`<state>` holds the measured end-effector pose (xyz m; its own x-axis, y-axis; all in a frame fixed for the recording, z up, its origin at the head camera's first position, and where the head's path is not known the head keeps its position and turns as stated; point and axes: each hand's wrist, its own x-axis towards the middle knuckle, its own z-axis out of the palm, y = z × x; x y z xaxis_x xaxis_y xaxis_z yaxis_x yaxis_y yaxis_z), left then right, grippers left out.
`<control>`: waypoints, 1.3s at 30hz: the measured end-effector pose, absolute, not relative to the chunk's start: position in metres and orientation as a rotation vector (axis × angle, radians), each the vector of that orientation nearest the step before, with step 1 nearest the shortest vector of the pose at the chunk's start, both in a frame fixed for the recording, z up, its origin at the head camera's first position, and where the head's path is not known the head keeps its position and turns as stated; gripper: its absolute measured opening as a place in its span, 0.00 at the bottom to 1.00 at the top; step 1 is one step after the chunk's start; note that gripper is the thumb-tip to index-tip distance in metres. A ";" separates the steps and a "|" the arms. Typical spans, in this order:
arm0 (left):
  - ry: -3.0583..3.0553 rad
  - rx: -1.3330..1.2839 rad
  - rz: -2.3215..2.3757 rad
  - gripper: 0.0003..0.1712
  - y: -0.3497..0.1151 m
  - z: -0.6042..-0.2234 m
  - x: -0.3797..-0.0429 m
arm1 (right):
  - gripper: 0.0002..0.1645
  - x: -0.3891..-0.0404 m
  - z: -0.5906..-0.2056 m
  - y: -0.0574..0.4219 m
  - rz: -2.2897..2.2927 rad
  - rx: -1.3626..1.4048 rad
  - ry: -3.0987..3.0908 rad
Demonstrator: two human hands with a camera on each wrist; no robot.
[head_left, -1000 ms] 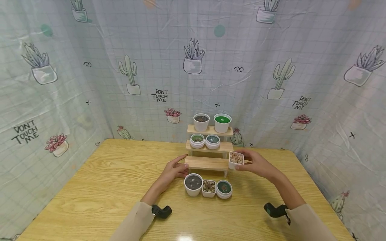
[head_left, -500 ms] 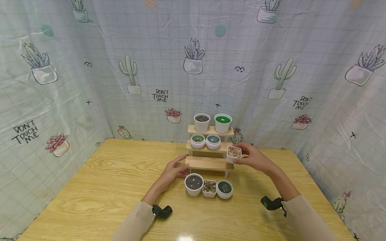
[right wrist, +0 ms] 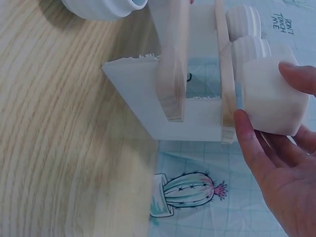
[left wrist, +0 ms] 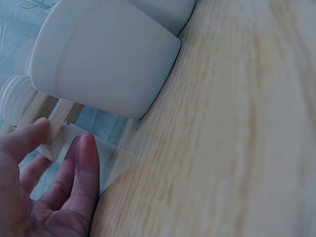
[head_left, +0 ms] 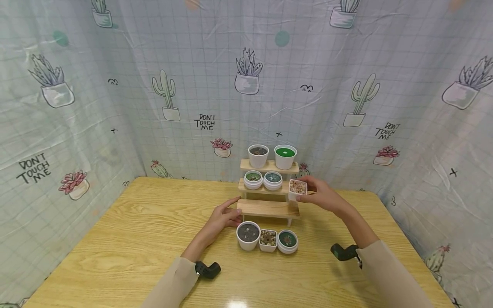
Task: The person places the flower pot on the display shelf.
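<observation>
My right hand holds a square white pot of pinkish pebbles between thumb and fingers, at the right end of the stand's middle step. In the right wrist view the pot is just beyond the step's edge, beside two round pots. My left hand grips the left end of the bottom step of the three-step wooden stand. The left wrist view shows the thumb against the wood and the fingers curled by the white side support. Two round pots share the middle step.
A grey-filled pot and a green-filled pot stand on the top step. Before the stand are a large grey-filled pot, a square pebble pot and a round green pot. A cactus-print curtain hangs behind.
The right hand has moved the square pebble pot up and slightly left, from beside the bottom step to the middle step's right end. The left hand has stayed on the stand.
</observation>
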<state>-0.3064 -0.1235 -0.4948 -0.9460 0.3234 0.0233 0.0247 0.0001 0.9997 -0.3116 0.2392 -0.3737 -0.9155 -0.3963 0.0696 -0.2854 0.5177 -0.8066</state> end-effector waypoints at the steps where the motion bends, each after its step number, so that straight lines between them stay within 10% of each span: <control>1: 2.057 0.367 2.048 0.35 -0.124 -0.495 -0.306 | 0.40 -0.313 -0.373 0.239 -1.357 -0.593 2.631; 39: 2.049 0.375 2.057 0.36 -0.124 -0.496 -0.308 | 0.39 -0.338 -0.368 0.225 -1.412 -0.506 2.730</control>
